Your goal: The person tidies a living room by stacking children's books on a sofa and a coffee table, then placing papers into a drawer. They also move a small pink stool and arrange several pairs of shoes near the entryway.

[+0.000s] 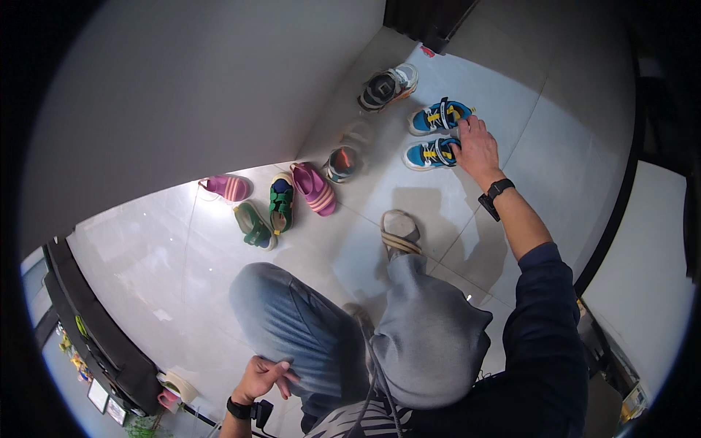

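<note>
My right hand reaches over the heel ends of two blue-and-white children's sneakers with yellow details. Its fingertips are at the heel of the upper sneaker, and its thumb is by the heel of the lower sneaker. Whether it grips either is unclear. The two sneakers lie side by side on the tiled floor, toes to the left. My left hand is beside my bent knee with its fingers loosely curled and apart, holding nothing. Both wrists wear black straps with small devices.
Left of the sneakers are a grey shoe, a shoe with an orange lining, pink sandals and green shoes. A wall or panel borders the floor. My slippered foot stands below the sneakers.
</note>
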Demonstrator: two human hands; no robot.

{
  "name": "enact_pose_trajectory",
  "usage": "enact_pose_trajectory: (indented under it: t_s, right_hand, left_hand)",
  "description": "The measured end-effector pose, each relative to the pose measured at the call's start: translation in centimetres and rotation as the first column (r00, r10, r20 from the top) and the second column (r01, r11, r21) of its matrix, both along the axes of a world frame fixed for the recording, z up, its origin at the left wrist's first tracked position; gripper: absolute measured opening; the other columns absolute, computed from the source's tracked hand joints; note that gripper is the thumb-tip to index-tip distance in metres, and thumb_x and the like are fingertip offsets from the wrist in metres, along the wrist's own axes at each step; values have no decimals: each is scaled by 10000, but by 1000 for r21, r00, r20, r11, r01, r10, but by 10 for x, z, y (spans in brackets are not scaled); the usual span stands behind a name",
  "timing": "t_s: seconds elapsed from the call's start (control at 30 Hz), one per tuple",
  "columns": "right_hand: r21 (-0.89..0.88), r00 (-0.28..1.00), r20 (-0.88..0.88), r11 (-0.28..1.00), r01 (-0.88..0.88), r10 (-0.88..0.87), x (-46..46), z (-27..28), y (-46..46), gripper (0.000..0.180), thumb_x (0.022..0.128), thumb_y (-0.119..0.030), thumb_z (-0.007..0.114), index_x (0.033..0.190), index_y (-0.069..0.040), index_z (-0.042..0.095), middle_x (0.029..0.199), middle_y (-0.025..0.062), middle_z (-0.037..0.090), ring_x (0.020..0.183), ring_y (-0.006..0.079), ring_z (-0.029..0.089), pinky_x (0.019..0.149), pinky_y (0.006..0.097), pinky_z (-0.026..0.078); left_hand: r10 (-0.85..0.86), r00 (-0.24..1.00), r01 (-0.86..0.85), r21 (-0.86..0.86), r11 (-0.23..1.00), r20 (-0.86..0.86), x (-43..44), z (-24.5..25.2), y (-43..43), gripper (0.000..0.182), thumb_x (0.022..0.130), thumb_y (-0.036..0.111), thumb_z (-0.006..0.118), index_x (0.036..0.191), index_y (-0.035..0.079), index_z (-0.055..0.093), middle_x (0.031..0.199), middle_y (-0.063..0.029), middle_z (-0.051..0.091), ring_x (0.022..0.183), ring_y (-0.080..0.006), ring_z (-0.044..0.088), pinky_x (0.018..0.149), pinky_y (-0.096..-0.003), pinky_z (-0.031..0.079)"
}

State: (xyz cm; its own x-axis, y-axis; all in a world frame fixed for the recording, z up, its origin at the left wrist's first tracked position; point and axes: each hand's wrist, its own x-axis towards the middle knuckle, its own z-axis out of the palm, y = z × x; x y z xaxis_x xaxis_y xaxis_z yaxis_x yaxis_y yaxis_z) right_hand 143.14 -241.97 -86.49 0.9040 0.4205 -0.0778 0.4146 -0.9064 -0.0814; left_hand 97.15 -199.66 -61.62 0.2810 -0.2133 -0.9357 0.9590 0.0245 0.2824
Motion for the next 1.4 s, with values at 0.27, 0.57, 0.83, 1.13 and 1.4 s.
enact_pose_trajectory:
  t_s: [0.27, 0.57, 0.83, 1.13, 1.4]
  right_hand:
    - [-15, 985, -152, 997, -79, 76, 15, -18, 9, 474, 830, -187, 787, 1248, -2, 662, 1255, 163, 624, 1212, 362, 589, 989, 443, 543]
    - [86, 987, -140, 994, -63, 75, 1, -25, 17, 352, 822, -182, 741, 1141, -35, 714, 1148, 153, 699, 1097, 340, 668, 914, 455, 567]
    - [-129, 990, -129, 991, 41, -57, 25, 36, 37, 305, 815, -142, 744, 1114, -88, 714, 1111, 126, 704, 1095, 329, 673, 896, 469, 573]
    - [212, 992, -73, 974, -85, 102, 51, -36, 189, 376, 937, -381, 687, 1145, -69, 712, 1032, 208, 746, 1009, 390, 720, 859, 496, 581]
    - [228, 963, -87, 946, -229, 254, -36, 15, 150, 355, 954, -425, 664, 973, -75, 717, 823, 170, 731, 776, 400, 717, 670, 505, 571]
  left_hand:
    - [47, 999, -48, 9, 999, 11, -12, -1, 1, 459, 1099, 256, 561, 887, -82, 787, 632, -133, 728, 552, -190, 718, 579, -281, 562]
    - [81, 996, -81, -11, 997, -42, -15, 3, 1, 432, 1088, 230, 579, 893, -96, 786, 647, -137, 732, 575, -191, 729, 595, -275, 571]
    - [178, 984, -179, 7, 984, 26, -30, 4, -5, 447, 1083, 226, 590, 848, -102, 782, 634, -136, 728, 572, -191, 727, 603, -282, 580]
    - [123, 992, -122, 63, 991, -16, -24, 11, -6, 436, 1080, 254, 597, 874, -72, 800, 610, -108, 718, 553, -158, 712, 586, -267, 566]
    - [174, 985, -174, 34, 984, 4, -35, 9, -5, 423, 1077, 223, 593, 861, -79, 796, 608, -108, 717, 545, -160, 710, 582, -267, 572]
